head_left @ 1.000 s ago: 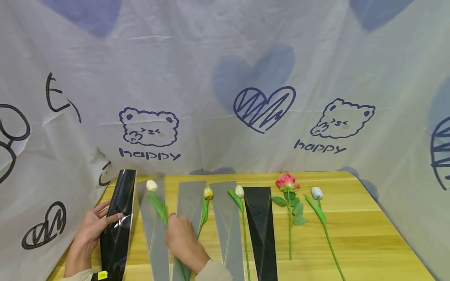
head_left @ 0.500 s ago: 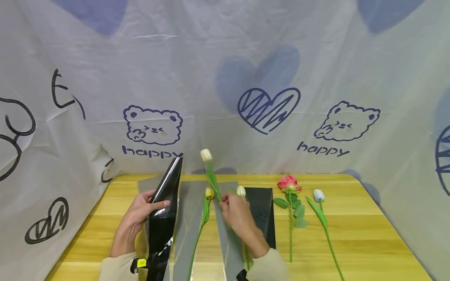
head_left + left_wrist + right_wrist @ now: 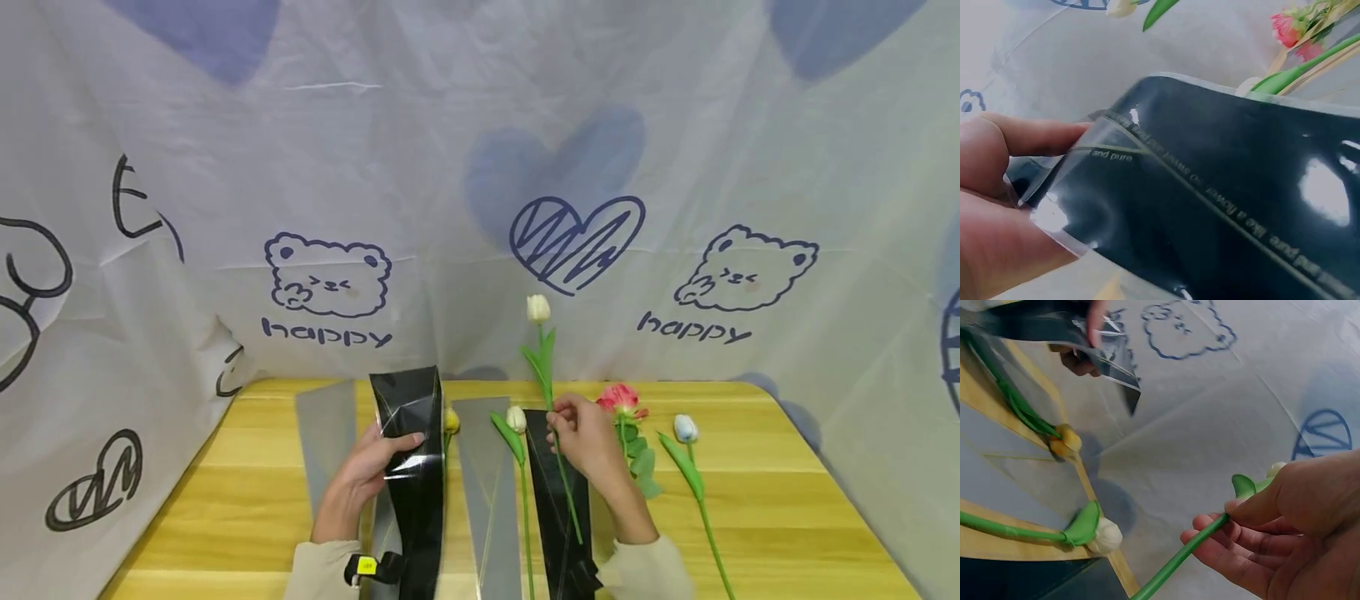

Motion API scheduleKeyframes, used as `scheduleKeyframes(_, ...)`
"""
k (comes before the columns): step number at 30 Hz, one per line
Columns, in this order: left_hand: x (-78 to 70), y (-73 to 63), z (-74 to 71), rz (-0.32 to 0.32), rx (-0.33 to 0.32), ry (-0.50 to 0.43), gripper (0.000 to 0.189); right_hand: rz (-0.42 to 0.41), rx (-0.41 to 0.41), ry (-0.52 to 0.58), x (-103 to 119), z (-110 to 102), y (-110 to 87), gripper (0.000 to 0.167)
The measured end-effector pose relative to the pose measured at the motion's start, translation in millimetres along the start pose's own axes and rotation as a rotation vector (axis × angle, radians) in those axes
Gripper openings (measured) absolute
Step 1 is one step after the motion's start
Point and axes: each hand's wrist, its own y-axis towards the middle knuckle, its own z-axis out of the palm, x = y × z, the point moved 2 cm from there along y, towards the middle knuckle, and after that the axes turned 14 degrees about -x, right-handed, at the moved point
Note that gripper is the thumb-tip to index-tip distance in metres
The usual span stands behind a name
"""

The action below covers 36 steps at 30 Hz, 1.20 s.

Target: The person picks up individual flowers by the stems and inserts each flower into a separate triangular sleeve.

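My left hand (image 3: 363, 471) grips a black flower sleeve (image 3: 417, 442) with clear edges, thumb across its front. In the left wrist view the sleeve (image 3: 1210, 194) bears slanting lines of printed text along a pale stripe. My right hand (image 3: 592, 437) pinches the green stem of a white tulip (image 3: 537, 309) between thumb and fingertips, holding it upright above the table. Seen from the right wrist, the tulip stem (image 3: 1182, 555) runs down from the fingers, and most of the bloom is hidden behind the hand. Held apart, sleeve and tulip do not touch.
Grey sleeves (image 3: 326, 433) and another black sleeve (image 3: 555, 492) lie on the wooden table (image 3: 780, 500). A yellow tulip (image 3: 451, 421), a second white tulip (image 3: 516, 419), a pink rose (image 3: 621, 398) and a pale blue tulip (image 3: 686, 428) lie there too. A printed cloth (image 3: 450, 192) hangs behind.
My right hand has picked the white tulip up off the table and carried it right. My left hand has lifted the black sleeve and moved it right, turning its broad face forward.
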Motion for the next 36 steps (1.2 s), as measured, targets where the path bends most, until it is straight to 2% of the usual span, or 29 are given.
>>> scheduleKeyframes(5,3.3,-3.3,1.4,0.039,0.054,0.025,0.071,0.075,-0.008,0.109,-10.2,-3.7,2.2,0.016)
scheduleKeyframes(7,3.2,-3.9,2.4,0.052,0.087,0.024,0.073,0.097,-0.01,0.141,-12.8,-4.3,3.0,0.016)
scheduleKeyframes(10,2.0,-5.3,2.9,0.045,0.151,-0.028,0.061,0.127,0.002,0.182,-14.7,-5.1,2.8,0.017)
scheduleKeyframes(14,-1.6,-8.6,2.0,0.013,0.187,-0.111,0.043,0.15,0.016,0.215,-18.0,-7.7,-1.2,0.02)
scheduleKeyframes(19,-5.6,-11.6,7.8,0.061,0.204,-0.117,0.024,0.172,0.021,0.227,-26.2,-14.2,-5.0,0.022)
scheduleKeyframes(23,-9.0,-9.6,20.4,0.111,0.214,-0.135,0.022,0.187,0.006,0.214,-28.5,-19.4,-3.0,0.022)
scheduleKeyframes(27,-9.7,-8.8,28.1,0.095,0.183,-0.136,0.027,0.194,0.012,0.207,-28.4,-19.6,-0.4,0.022)
scheduleKeyframes(31,-8.6,-9.2,29.9,0.093,0.163,-0.12,0.029,0.194,0.019,0.199,-28.0,-17.7,0.8,0.023)
scheduleKeyframes(36,-5.3,-8.9,28.8,0.153,0.177,-0.101,0.027,0.186,0.016,0.193,-27.5,-16.2,0.2,0.022)
